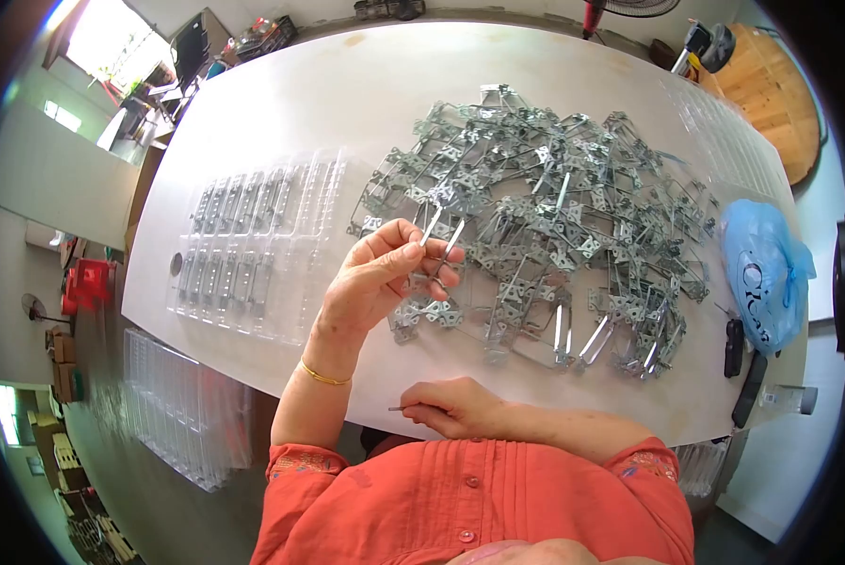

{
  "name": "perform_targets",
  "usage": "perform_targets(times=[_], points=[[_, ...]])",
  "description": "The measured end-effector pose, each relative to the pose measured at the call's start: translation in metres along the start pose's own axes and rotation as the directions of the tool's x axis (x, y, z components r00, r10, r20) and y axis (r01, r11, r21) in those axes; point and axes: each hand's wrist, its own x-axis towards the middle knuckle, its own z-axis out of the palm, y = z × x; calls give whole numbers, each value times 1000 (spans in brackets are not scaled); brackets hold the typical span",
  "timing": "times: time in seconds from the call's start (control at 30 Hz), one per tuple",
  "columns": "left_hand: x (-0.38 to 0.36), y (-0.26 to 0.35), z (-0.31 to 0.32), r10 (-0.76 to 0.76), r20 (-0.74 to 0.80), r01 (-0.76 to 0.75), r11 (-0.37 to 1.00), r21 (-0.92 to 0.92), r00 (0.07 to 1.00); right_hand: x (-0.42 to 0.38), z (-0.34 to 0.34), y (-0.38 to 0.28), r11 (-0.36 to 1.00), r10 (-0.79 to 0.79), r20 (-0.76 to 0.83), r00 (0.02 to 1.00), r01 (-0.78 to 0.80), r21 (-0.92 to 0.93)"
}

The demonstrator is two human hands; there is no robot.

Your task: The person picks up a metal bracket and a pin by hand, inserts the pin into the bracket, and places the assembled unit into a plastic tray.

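My left hand [375,273], raised over the table, has its fingers closed on a slim metal bracket [441,240] with two bright prongs pointing up. Low at the table's front edge, my right hand [455,407] is curled shut. A thin metal tip [396,409] pokes out of its left side; the rest of that piece is hidden by the fingers. Just beyond my left hand spreads a large tangled pile of metal brackets [554,198]. To its left lies a clear plastic tray [300,217], with two rows of brackets set in its slots.
A blue plastic bag [766,273] sits at the right edge, near a black object [734,348] and a clear bottle [788,399]. More clear trays lie at the back right [724,132]. Stacked clear trays [182,405] stand below the table's left edge.
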Motion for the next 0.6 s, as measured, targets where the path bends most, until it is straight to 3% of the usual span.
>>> perform_targets(times=[0.13,0.23,0.3,0.33,0.4,0.43,0.5,0.6], points=[[-17,3,1,-39,13,40,999,-26,999,-3,-8,-20,989,104,-49,993,-98,111],[-22,2,-5,-28,96,32,999,-40,995,1,-28,-46,999,-7,-191,982,17,51],[-23,-3,-9,-11,92,15,999,-43,996,2,-40,-58,997,-64,-425,903,71,1],[-23,-5,-10,3,86,0,999,-39,996,3,-46,-61,998,-57,-427,902,62,-2],[-24,-9,-12,3,106,4,998,-69,994,7,-59,-66,999,-50,-616,786,29,-44],[-25,-10,-13,5,121,6,996,-88,993,9,-66,-71,999,-46,-616,787,21,-48],[-27,-8,-12,-21,143,34,995,-89,989,15,-78,-81,952,-139,-606,783,-62,-299],[-30,-6,-10,-65,170,78,994,-76,983,26,-85,-86,900,-242,-596,766,-53,-433]])
